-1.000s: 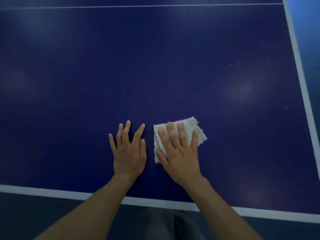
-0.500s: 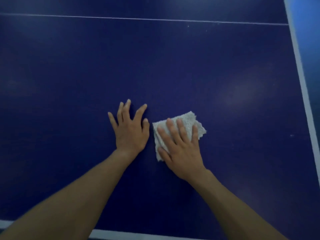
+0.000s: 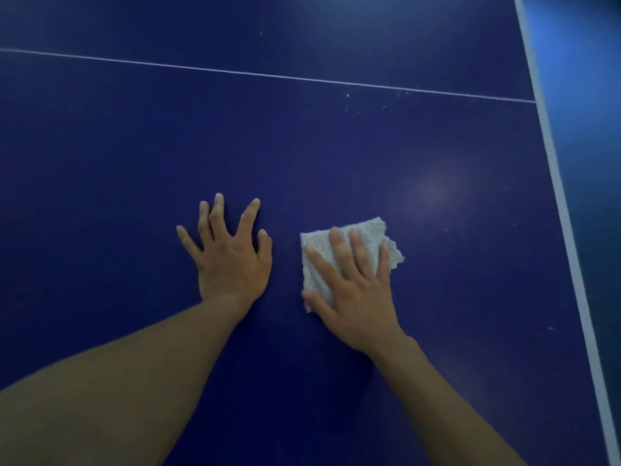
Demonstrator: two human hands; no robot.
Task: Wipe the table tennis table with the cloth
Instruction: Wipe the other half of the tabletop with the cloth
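Observation:
The dark blue table tennis table [image 3: 302,139] fills the view. A folded white-grey cloth [image 3: 373,230] lies flat on it, right of centre. My right hand [image 3: 353,284] presses down on the cloth with fingers spread, covering its lower part. My left hand [image 3: 232,260] rests flat on the bare table to the left of the cloth, fingers apart, holding nothing. A gap of bare table separates the two hands.
A thin white centre line [image 3: 268,75] crosses the table above the hands. The white side line [image 3: 564,210] marks the table's right edge, with blue floor [image 3: 584,79] beyond it. Small white specks [image 3: 386,107] dot the surface near the centre line.
Both hands and the cloth have slid farther onto the table, away from the near edge, which has left the view. The gap between the hands has widened.

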